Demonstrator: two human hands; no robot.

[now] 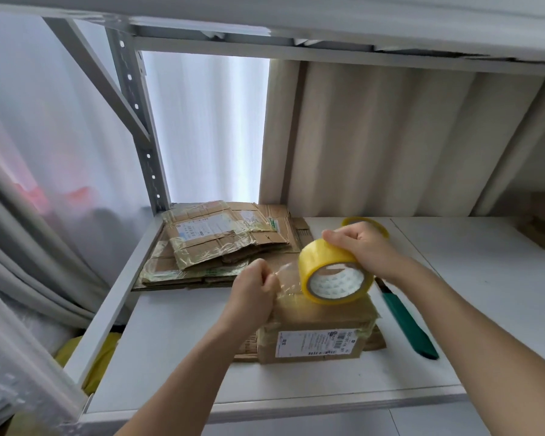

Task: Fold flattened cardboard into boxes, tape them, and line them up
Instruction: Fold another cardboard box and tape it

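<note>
On the white shelf (296,382), atop the folded box (315,328), the tape roll (334,272) is gripped by the right hand (359,247) and its free end pinched by the left hand (255,287); the strip should be kept taut and pressed flat along the seam.

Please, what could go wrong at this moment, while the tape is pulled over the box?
1. The strip of tape between the left hand and the roll in the right hand looks loose; it may wrinkle or stick to itself.
2. The box is held by no flat hand, so it may slide.
3. The green cutter lies near the right forearm.
</note>
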